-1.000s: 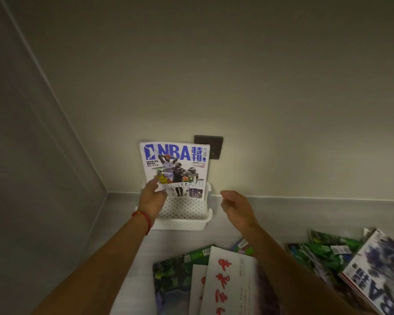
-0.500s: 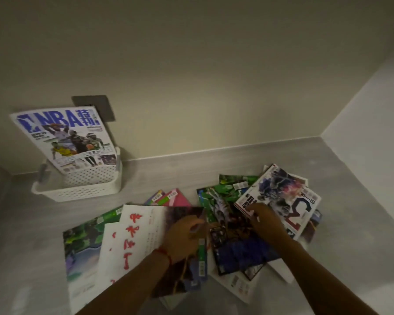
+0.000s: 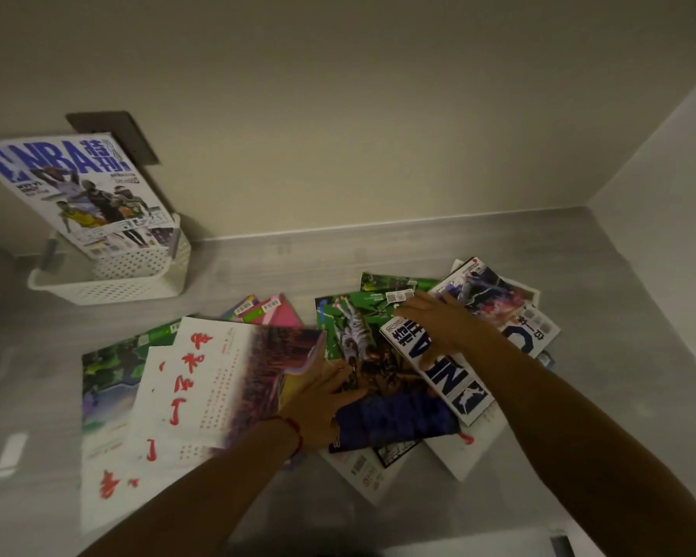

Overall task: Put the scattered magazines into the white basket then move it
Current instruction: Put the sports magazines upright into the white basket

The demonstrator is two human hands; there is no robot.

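At ten o'clock the white basket stands against the wall, an NBA magazine leaning upright in it. Below, toward eight o'clock, a white magazine with red calligraphy lies on a green one. At centre the left hand, red string at the wrist, rests flat with fingers spread on a dark-covered magazine. At two o'clock the right hand lies open, fingers extended, on an upside-down NBA magazine; neither grips anything.

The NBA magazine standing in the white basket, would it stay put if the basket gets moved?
Probably not. The NBA magazine leans tilted, most of it above the white basket rim, so it may flop or slide. The light-looking basket could tip.
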